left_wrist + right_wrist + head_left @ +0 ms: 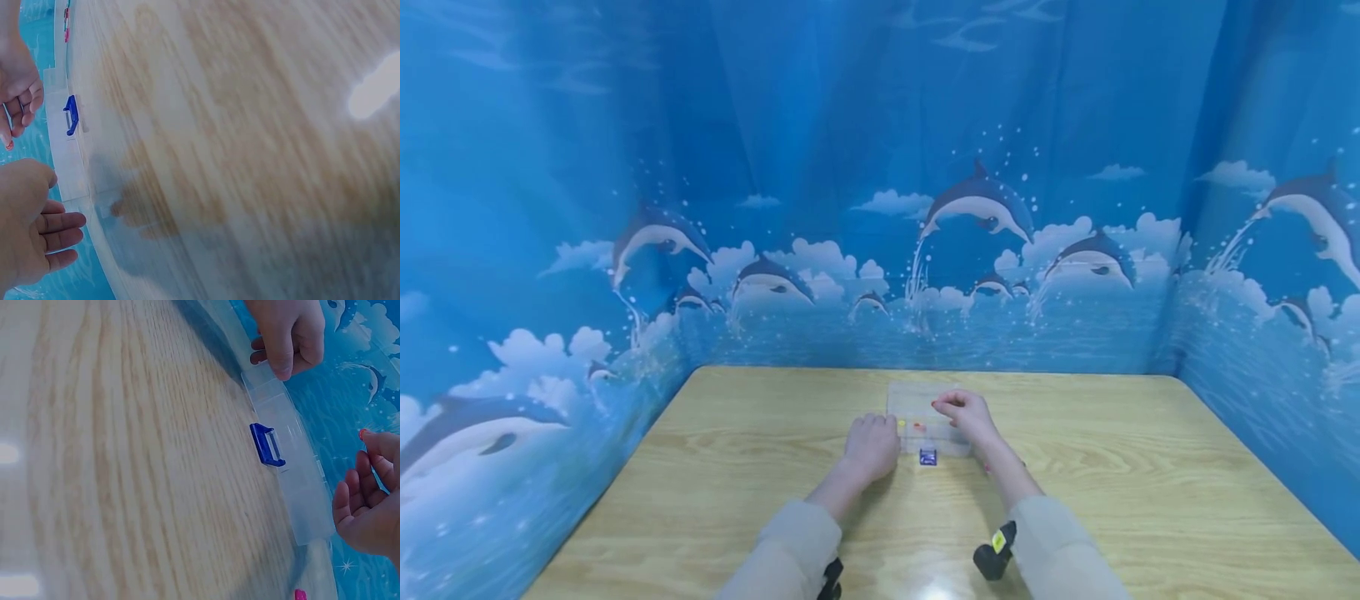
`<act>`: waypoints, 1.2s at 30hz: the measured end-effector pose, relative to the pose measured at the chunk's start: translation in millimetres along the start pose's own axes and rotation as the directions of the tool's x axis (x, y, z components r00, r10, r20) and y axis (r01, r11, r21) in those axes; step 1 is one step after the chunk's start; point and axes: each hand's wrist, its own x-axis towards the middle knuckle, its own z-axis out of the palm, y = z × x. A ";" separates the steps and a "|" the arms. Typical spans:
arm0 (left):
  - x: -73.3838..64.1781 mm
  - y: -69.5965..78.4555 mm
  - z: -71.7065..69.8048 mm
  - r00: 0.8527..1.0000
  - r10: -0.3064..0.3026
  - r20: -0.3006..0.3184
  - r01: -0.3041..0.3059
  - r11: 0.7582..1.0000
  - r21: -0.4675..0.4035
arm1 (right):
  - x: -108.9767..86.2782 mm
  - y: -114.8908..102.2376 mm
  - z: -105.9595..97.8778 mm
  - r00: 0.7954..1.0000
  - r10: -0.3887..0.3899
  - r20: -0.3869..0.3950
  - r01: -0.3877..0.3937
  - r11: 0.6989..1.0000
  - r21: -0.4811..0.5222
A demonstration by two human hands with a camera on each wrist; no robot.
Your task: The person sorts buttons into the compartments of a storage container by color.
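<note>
A clear plastic compartment box (955,447) lies on the table with its lid (904,396) opened back. A blue latch (265,445) sits on its front side. My left hand (872,446) grips the box's left end, thumb on one side and fingers on the other in the left wrist view. My right hand (972,417) is raised over the right part of the box. Its thumb and index finger pinch a small red piece (362,434), while the other fingers curl loosely. Inside the box are a small yellow piece (902,423) and some orange-red pieces (919,427).
The wooden table (700,500) runs back to a blue dolphin-print curtain (865,167). A small pink piece (300,594) lies on the table to the right of the box, partly behind my right forearm in the head view. Black devices (995,552) are strapped at both wrists.
</note>
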 end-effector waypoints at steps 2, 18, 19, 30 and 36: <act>-0.3 -0.2 -0.4 1.000 0.000 0.000 0.000 1.000 0.003 | 2.0 1.3 2.2 1.000 -0.002 -0.008 0.003 1.000 0.009; 0.1 -1.2 1.4 1.000 0.011 -0.007 -0.011 1.000 0.003 | 5.7 1.5 19.0 0.999 -0.032 -0.007 0.031 0.992 -0.118; 0.2 -1.4 1.1 1.000 0.010 -0.008 -0.010 1.000 -0.002 | 6.1 1.4 19.2 1.000 -0.025 -0.004 0.024 0.993 -0.117; 0.1 -0.6 -1.4 1.000 0.010 0.001 -0.010 1.000 -0.007 | 6.1 2.1 21.3 0.998 -0.062 -0.011 0.060 0.985 -0.163; -1.0 0.6 -4.0 1.000 0.001 0.010 -0.001 1.000 -0.021 | 6.2 1.1 21.5 0.999 -0.029 -0.014 0.026 0.986 -0.167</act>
